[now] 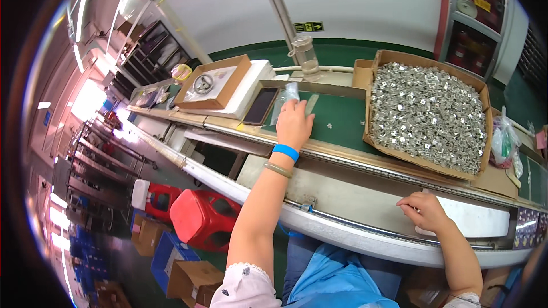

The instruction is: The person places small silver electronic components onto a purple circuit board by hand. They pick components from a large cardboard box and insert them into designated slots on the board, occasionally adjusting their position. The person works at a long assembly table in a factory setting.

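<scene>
The left hand wears a bright blue wristband and a pale green bangle, and lies on a clear plastic bag over the dark green conveyor belt; the sleeve is white with small dark dots, above a light blue apron. The brown cardboard box is full of shiny silver metal parts, and the phone beside the bag is black. The right hand rests by a white tray, and a red plastic stool stands on the green floor.
</scene>
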Action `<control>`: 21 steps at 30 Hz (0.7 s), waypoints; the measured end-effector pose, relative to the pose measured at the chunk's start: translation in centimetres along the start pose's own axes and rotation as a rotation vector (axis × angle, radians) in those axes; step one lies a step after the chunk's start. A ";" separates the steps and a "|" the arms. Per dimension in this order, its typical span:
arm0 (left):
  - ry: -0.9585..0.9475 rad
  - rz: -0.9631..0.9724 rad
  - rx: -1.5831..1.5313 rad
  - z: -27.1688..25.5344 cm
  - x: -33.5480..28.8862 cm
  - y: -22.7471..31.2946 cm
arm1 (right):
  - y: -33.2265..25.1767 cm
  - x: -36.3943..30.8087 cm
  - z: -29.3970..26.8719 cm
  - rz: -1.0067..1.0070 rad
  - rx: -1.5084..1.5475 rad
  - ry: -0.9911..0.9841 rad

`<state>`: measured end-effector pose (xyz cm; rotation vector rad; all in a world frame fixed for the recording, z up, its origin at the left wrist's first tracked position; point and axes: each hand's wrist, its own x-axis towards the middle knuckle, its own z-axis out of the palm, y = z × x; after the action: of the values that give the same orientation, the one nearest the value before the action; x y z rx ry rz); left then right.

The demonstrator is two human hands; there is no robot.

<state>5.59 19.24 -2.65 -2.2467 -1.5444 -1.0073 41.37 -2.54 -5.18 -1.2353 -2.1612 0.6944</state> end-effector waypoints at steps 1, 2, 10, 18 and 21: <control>-0.083 0.037 -0.023 0.5 0.4 0.1 | 0.0 0.0 -0.1 0.000 -0.015 0.005; -0.157 0.011 -0.086 1.0 0.6 0.4 | 0.0 0.0 -0.1 -0.017 -0.025 0.020; -0.415 -0.057 -0.301 3.1 1.1 4.6 | 0.7 0.2 0.2 -0.013 -0.062 0.047; -0.406 0.095 -0.390 5.9 2.0 7.8 | 1.4 0.6 0.1 0.119 -0.045 -0.011; -0.419 0.011 -0.458 6.0 2.2 8.0 | 1.6 0.6 0.2 0.124 -0.031 -0.014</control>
<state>15.59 20.76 -4.14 -2.9340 -1.5715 -1.0157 41.94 -1.33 -6.20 -1.3943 -2.1276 0.7242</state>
